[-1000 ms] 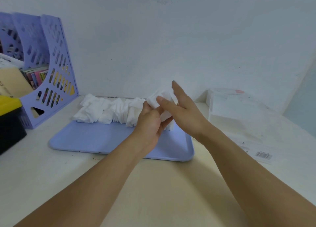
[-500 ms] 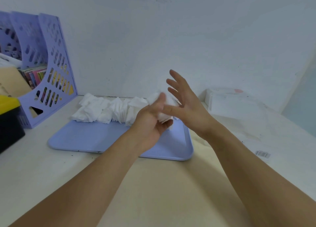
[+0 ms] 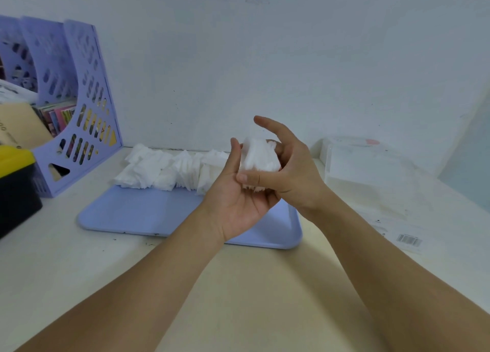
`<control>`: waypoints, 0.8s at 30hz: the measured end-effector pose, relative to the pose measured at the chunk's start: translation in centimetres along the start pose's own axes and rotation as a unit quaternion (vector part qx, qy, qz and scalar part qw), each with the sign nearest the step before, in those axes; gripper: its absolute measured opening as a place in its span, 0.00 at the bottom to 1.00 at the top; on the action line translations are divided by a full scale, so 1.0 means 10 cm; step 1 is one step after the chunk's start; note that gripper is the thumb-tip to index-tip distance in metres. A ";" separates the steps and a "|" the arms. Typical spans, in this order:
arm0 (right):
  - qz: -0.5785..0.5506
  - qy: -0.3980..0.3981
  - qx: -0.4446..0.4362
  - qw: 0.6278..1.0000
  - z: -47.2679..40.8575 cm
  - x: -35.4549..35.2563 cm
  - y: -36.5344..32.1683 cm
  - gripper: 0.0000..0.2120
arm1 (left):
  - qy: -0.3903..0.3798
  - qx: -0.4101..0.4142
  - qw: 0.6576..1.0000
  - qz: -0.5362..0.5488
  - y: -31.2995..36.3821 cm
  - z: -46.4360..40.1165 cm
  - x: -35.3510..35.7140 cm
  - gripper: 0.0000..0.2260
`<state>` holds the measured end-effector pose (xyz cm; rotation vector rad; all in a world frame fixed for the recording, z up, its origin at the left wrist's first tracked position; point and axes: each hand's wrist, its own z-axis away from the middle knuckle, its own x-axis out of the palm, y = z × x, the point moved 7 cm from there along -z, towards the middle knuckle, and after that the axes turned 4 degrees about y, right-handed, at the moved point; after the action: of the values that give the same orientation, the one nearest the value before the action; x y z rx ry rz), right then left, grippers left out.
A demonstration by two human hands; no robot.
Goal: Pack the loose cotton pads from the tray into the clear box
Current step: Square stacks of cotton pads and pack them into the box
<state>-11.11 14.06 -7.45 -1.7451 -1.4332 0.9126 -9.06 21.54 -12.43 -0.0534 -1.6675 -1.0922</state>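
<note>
A stack of white cotton pads [image 3: 261,155] is held upright above the right end of the lilac tray [image 3: 138,214]. My left hand [image 3: 236,200] cups the stack from below and the left, palm up, thumb along its side. My right hand [image 3: 290,171] grips the stack from the right, thumb across its lower front, index finger raised free. More loose cotton pads [image 3: 169,168] lie in a row along the tray's far edge. The clear box [image 3: 371,171] stands at the right by the wall, apart from both hands.
A lilac file rack [image 3: 79,107] with papers stands at the back left. A black and yellow box [image 3: 16,187] sits at the left edge. A clear plastic wrapper with a barcode [image 3: 409,240] lies right of the tray.
My right hand has gone from spread open beside the pads to gripping the stack. Both hands have lifted the stack slightly and turned it upright.
</note>
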 end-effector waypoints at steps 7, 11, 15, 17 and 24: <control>0.261 -0.089 -0.036 0.960 0.02 0.00 0.03 0.52 | 0.048 -0.012 0.989 -0.136 0.01 0.01 -0.11 0.13; 0.220 -0.110 -0.014 0.969 0.02 0.01 0.08 0.56 | 0.049 -0.019 0.988 -0.146 0.00 -0.01 -0.16 0.05; 0.189 -0.086 -0.009 0.978 -0.02 -0.09 0.04 0.49 | 0.035 -0.017 0.993 -0.114 0.04 0.01 -0.12 0.17; 0.169 -0.081 -0.005 0.982 -0.03 -0.12 0.03 0.47 | 0.022 -0.023 0.996 -0.083 0.06 0.01 -0.10 0.19; 0.156 -0.072 -0.005 0.985 -0.05 -0.22 0.04 0.42 | 0.015 -0.032 0.999 -0.038 0.07 0.00 -0.11 0.19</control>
<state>-10.85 11.76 -7.34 -1.9805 -1.2741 1.2188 -8.21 22.47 -12.84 -0.0146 -1.6181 -1.1981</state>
